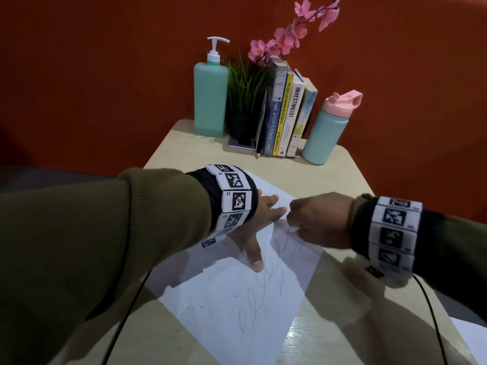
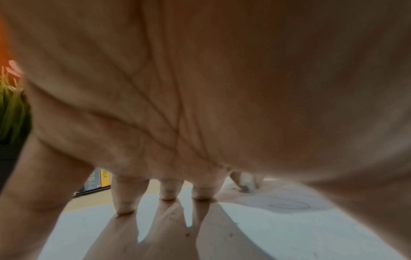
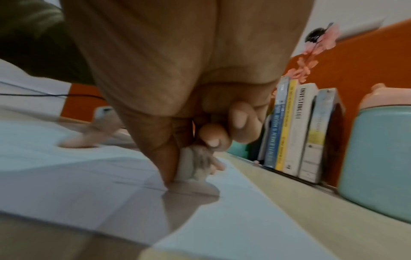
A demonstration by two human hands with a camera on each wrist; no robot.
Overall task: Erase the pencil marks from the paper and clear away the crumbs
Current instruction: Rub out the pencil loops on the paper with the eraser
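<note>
A white paper (image 1: 237, 306) lies at an angle on the beige table (image 1: 340, 177), with looping pencil marks (image 1: 261, 299) down its middle and small dark crumbs (image 1: 237, 295) scattered on it. My left hand (image 1: 253, 225) is spread flat on the paper's upper part, its fingertips (image 2: 124, 207) pressing it down. My right hand (image 1: 316, 219) pinches a smudged white eraser (image 3: 193, 167) and holds its end against the paper (image 3: 222, 228) next to the left hand. The eraser (image 2: 245, 183) also shows past my left fingers, above a pencil loop (image 2: 289, 205).
At the table's back stand a teal pump bottle (image 1: 210, 98), a potted grass plant (image 1: 245, 101), a row of books (image 1: 287, 114), pink flowers (image 1: 292, 35) and a teal flask with a pink lid (image 1: 326, 133). A pencil (image 1: 259, 148) leans by the books.
</note>
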